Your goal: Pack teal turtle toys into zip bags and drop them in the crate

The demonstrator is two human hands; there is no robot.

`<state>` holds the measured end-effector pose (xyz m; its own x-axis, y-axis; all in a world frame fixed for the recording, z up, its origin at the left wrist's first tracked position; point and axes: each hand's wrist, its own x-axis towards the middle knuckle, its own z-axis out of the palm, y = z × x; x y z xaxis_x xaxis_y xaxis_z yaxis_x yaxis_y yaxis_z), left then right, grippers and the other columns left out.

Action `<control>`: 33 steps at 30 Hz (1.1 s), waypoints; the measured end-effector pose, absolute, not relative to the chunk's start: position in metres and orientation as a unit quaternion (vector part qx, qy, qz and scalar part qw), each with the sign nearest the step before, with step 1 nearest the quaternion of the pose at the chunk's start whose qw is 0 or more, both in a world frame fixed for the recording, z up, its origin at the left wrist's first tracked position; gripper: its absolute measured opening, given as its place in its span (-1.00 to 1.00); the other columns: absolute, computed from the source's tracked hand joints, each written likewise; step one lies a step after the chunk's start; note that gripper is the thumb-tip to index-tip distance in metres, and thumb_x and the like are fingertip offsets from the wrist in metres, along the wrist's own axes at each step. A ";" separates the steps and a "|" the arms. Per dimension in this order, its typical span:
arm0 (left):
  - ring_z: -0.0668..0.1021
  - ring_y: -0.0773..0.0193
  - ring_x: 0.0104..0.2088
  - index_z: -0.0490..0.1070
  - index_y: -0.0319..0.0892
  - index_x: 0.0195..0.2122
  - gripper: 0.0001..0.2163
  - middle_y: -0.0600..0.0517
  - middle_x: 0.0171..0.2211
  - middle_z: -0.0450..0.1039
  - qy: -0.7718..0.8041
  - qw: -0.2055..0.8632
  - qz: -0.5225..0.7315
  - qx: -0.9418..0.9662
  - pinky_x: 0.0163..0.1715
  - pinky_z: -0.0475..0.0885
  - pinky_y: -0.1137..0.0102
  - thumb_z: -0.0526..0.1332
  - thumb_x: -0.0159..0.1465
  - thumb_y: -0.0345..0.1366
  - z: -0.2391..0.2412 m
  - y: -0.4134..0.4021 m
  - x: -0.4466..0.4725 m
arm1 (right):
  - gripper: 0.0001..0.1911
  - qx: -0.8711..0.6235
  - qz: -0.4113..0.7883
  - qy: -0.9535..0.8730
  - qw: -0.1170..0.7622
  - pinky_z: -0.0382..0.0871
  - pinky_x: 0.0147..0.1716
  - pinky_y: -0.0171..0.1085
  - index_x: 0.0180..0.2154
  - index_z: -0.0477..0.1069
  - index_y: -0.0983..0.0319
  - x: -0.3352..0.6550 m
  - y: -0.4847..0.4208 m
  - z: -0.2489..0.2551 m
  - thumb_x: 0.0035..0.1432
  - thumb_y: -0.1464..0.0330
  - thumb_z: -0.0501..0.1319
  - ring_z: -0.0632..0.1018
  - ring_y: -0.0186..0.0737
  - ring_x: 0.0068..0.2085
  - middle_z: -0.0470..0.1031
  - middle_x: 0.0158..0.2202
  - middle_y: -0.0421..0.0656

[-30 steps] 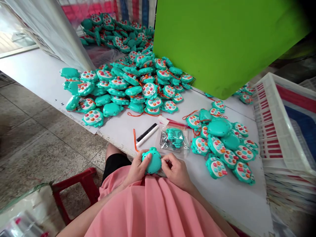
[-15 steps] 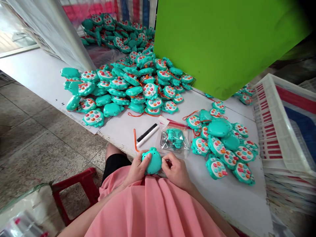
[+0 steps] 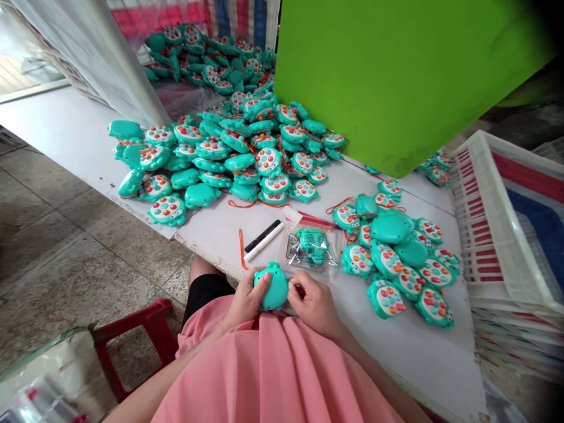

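Observation:
A teal animal-shaped plastic toy (image 3: 274, 288) is in my left hand (image 3: 247, 298), its smooth back facing up at the table's front edge. The left thumb presses on its face. At the toy's right side, my right hand (image 3: 314, 302) is closed in a pinch; whatever lies between its fingertips is too small to make out. Just beyond the toy lie a clear plastic bag (image 3: 314, 247) with teal parts inside, a white marker-like stick (image 3: 263, 242), a black one (image 3: 259, 238) beside it, and an orange cord loop (image 3: 242, 249).
A large heap of similar toys (image 3: 238, 161) covers the back left of the white table (image 3: 326, 211). A smaller pile (image 3: 392, 229) lies to the right. A green board (image 3: 379, 82) rises behind. White plastic crates (image 3: 489, 217) stand at right, a red stool (image 3: 132, 329) at lower left.

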<state>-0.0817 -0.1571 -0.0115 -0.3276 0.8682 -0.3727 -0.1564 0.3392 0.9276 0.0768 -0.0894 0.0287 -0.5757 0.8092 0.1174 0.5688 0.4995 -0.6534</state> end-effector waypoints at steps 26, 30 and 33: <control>0.52 0.20 -0.31 0.43 -0.26 -0.12 -0.53 -0.07 -0.26 0.52 0.644 0.513 0.499 0.268 -0.36 0.41 0.41 0.16 0.20 0.07 -0.007 -0.157 -0.082 | -0.88 -0.384 0.293 -0.850 0.209 0.29 -0.44 -0.38 -0.42 0.33 0.20 0.077 -0.088 0.031 0.14 0.44 0.06 0.50 -0.31 -0.48 0.50 -0.50 -0.20; 0.52 0.20 -0.30 0.44 -0.27 -0.12 -0.53 -0.06 -0.27 0.51 0.631 0.523 0.510 0.259 -0.36 0.41 0.42 0.19 0.18 0.07 -0.006 -0.155 -0.083 | -0.87 -0.414 0.307 -0.830 0.212 0.27 -0.49 -0.38 -0.44 0.33 0.20 0.078 -0.086 0.029 0.15 0.42 0.07 0.46 -0.33 -0.52 0.45 -0.54 -0.23; 0.53 0.20 -0.33 0.44 -0.28 -0.08 -0.47 -0.07 -0.30 0.53 0.599 0.554 0.532 0.228 -0.36 0.43 0.40 0.18 0.17 0.11 -0.004 -0.154 -0.085 | -0.86 -0.407 0.315 -0.834 0.201 0.31 -0.46 -0.37 -0.39 0.37 0.20 0.088 -0.083 0.024 0.18 0.41 0.07 0.49 -0.30 -0.48 0.48 -0.49 -0.22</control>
<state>-0.0851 -0.1543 -0.0042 -0.2836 0.8616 -0.4210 -0.3164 0.3304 0.8892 0.0877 -0.0826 0.0236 -0.5881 0.8048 0.0796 0.5512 0.4709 -0.6888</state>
